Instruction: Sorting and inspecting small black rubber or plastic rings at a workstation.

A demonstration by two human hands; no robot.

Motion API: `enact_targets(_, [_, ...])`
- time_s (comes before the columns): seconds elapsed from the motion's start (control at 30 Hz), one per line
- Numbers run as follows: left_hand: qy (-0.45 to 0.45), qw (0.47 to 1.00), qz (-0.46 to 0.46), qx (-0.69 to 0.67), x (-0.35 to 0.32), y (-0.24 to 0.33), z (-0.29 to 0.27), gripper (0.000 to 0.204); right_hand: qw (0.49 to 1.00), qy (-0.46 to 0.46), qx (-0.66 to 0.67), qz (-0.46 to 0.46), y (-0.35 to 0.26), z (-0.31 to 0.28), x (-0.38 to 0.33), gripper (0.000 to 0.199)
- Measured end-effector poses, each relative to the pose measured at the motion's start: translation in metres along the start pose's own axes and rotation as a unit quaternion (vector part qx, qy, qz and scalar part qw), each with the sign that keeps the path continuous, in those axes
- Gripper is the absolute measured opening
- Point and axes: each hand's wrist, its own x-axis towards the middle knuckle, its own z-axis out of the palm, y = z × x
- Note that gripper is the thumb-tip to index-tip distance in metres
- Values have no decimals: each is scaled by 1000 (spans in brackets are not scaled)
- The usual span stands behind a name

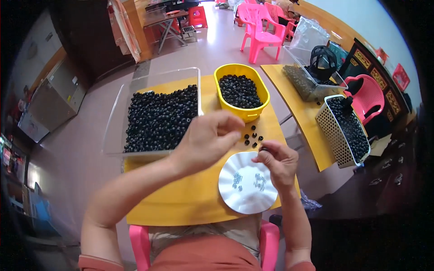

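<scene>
My left hand (209, 138) hovers between the clear bin and the yellow tub, above the table. Its fingers are curled, with a gap between thumb and forefinger and nothing visible in it. Over the plate's upper right edge, my right hand (279, 166) pinches a small black round piece (264, 149). The white scalloped plate (248, 204) carries two clusters of tiny silvery parts (259, 181). Just beyond it, several loose black round pieces (254, 135) with holes lie on the table. More of the same fill the yellow tub (262, 92).
A large clear bin (199, 77) of black pieces stands left on the yellow table (172, 203). At right, a side table (300, 113) holds another clear bin (305, 90); a cream perforated basket (333, 135) stands beside it. Pink chairs (261, 36) stand farther back.
</scene>
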Motion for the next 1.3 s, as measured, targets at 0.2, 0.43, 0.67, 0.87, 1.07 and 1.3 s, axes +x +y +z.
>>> enact_targets(0.2, [5,962,-146,-232,-96,-23,18,22,981,-134,-134,-48,1,40,-52,21])
enact_targets(0.43, [-41,908,-224,-353,-159,-20,14,23,916,-224,-262,-205,5,65,-83,27])
enact_targets(0.67, [-33,850,-261,-457,-201,-46,12,22,897,-282,-246,-236,17,79,-104,32])
enact_targets(0.87, [-68,847,-284,-444,-226,-50,4,22,903,-411,-118,-44,10,85,-117,28])
enact_targets(1.07, [-43,824,-306,-475,-245,-63,13,20,921,-364,-139,2,27,86,-138,16])
enact_targets(1.3, [-37,810,-292,-507,-256,-63,13,17,933,-311,-175,-42,36,91,-152,14])
